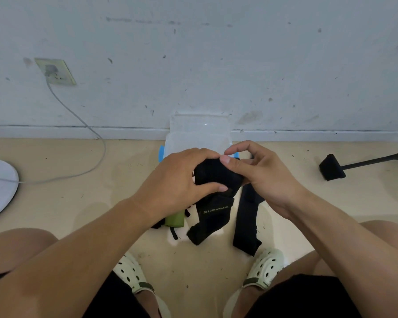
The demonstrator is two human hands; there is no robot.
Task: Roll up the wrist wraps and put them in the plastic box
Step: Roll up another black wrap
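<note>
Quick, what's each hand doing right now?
Left hand: gripping the rolled part of the black wrist wrap.
Right hand: pinching the same wrap with thumb and fingers.

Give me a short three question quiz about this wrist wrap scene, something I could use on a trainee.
1. True or false: both hands hold the black wrist wrap being rolled.
2. Where is the clear plastic box? A) against the wall, beyond the hands; B) beside the person's right foot; C) on the person's lap.
3. What colour is the item lying on the floor under the left forearm?

Key
1. True: the left hand and the right hand both grip the roll, and its loose end hangs down to the floor.
2. A.
3. Green.
</note>
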